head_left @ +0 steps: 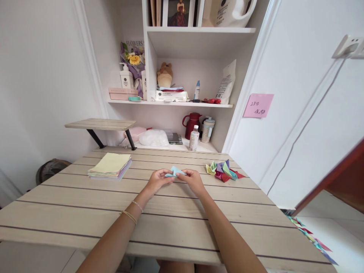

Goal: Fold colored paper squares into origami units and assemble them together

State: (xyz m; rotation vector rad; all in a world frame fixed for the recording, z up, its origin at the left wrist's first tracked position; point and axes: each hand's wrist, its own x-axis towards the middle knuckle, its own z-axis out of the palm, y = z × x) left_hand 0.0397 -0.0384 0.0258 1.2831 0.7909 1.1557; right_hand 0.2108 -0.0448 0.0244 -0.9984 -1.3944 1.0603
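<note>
A small light blue folded paper (175, 171) is held between both hands just above the middle of the slatted wooden table (170, 212). My left hand (158, 179) pinches its left side, thumb towards me. On its other side, the thumb and fingers of my right hand (193, 180) are closed on the right part. The paper has a raised point in the middle and flaps to either side; the fingers hide part of it. To the right lies a pile of colourful folded paper pieces (223, 170). A stack of square paper sheets (110, 165) sits to the left.
A small raised wooden shelf (100, 124) stands at the table's back left. Behind the table, a white shelf unit (196, 34) holds a plastic bottle (194, 138), a red jug (192, 126) and a plastic bag (154, 138). More folded paper (311, 237) shows beyond the right edge.
</note>
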